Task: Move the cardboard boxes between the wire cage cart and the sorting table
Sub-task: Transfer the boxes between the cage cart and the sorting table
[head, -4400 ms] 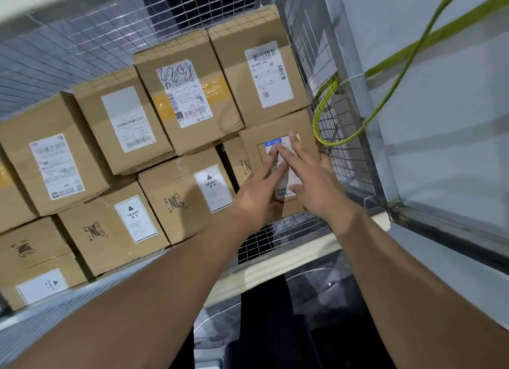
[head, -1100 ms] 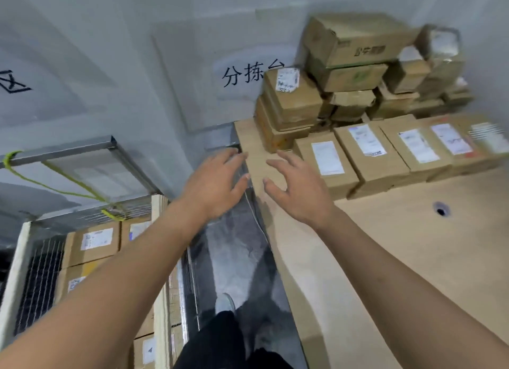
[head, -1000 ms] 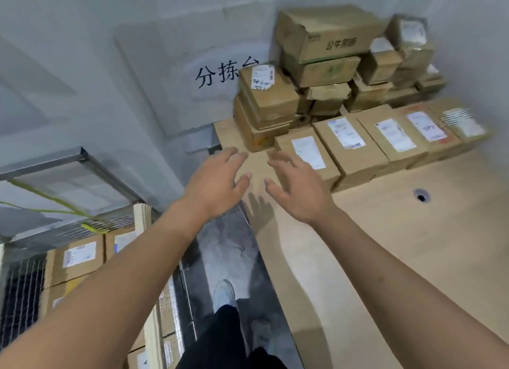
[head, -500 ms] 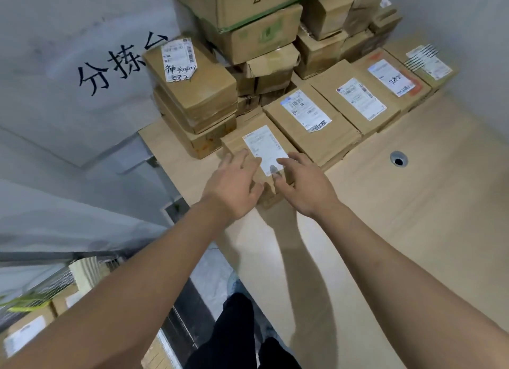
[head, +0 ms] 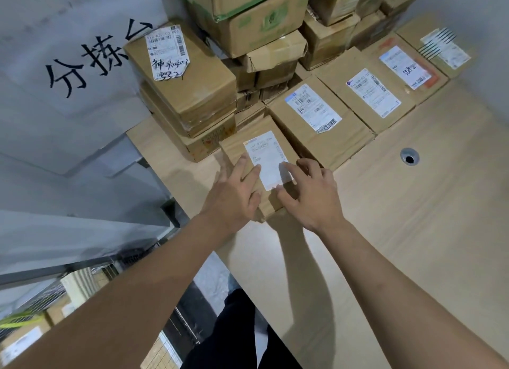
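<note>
Left grip and right grip: both released, fingers fairly straight, laid flat on top of one box; nothing clasped. The box sits on the bench directly under them, its far end just beside the stack beyond the left grip, its side near the row beyond the right grip. Likely squaring it into line. Small, brown, flat; white label on top, print blurred.

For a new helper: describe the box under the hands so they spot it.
On the sorting table, labelled boxes lie in a row before the stack. It is the leftmost box, the narrowest, under the left hand and right hand.
</note>
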The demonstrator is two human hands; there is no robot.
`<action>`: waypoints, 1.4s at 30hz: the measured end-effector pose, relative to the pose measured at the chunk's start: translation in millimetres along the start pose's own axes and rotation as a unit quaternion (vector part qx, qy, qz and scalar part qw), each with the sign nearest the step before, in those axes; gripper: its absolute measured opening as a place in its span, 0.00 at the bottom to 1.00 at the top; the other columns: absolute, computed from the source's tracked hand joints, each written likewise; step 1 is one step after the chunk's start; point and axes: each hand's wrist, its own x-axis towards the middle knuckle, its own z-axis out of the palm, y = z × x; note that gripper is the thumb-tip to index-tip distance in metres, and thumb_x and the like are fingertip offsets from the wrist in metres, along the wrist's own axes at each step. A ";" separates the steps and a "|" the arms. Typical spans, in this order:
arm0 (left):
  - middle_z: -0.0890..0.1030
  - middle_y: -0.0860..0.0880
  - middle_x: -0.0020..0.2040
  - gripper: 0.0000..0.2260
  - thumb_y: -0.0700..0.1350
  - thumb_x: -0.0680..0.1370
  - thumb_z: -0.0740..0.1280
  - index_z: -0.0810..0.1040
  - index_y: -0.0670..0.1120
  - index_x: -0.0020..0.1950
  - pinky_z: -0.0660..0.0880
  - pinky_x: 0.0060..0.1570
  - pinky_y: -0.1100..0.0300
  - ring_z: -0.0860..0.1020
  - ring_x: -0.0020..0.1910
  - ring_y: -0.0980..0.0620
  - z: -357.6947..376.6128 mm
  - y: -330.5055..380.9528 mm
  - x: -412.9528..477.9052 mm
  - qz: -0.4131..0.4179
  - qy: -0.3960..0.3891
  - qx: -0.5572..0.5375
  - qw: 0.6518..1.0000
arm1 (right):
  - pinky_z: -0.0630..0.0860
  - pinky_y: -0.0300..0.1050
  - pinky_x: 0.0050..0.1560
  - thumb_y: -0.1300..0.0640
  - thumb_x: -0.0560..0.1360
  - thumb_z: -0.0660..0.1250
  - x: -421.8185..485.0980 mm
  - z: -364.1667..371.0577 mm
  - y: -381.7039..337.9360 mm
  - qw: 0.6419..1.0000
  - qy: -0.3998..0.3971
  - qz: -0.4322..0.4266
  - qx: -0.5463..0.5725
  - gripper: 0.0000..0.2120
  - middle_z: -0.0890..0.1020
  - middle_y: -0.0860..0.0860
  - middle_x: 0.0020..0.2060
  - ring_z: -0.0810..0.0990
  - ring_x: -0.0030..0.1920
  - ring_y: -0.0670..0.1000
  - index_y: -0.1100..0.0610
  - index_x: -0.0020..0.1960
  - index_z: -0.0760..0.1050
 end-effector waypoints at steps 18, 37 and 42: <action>0.58 0.47 0.84 0.31 0.58 0.80 0.58 0.68 0.43 0.79 0.75 0.65 0.40 0.73 0.71 0.36 11.6 -5.6 -53.4 0.030 0.051 -0.081 0.995 | 0.76 0.57 0.65 0.46 0.87 0.53 -29.8 24.1 -32.2 0.986 -0.068 -0.107 0.111 0.29 0.44 0.41 0.84 0.68 0.75 0.56 0.53 0.84 0.52; 0.49 0.54 0.85 0.36 0.67 0.78 0.48 0.58 0.51 0.83 0.72 0.69 0.39 0.65 0.78 0.41 2.5 -12.8 -249.6 -0.192 0.162 -0.076 0.965 | 0.76 0.60 0.62 0.46 0.86 0.55 -111.3 26.8 -152.7 0.936 -0.124 -0.328 0.040 0.28 0.45 0.42 0.84 0.72 0.73 0.60 0.50 0.83 0.54; 0.50 0.50 0.85 0.31 0.60 0.82 0.56 0.59 0.48 0.83 0.67 0.74 0.41 0.61 0.81 0.43 3.0 -38.6 -317.4 -0.233 0.195 -0.091 0.948 | 0.74 0.60 0.67 0.47 0.86 0.55 -145.6 54.2 -211.5 0.913 -0.144 -0.381 0.028 0.28 0.46 0.45 0.84 0.68 0.76 0.58 0.53 0.84 0.54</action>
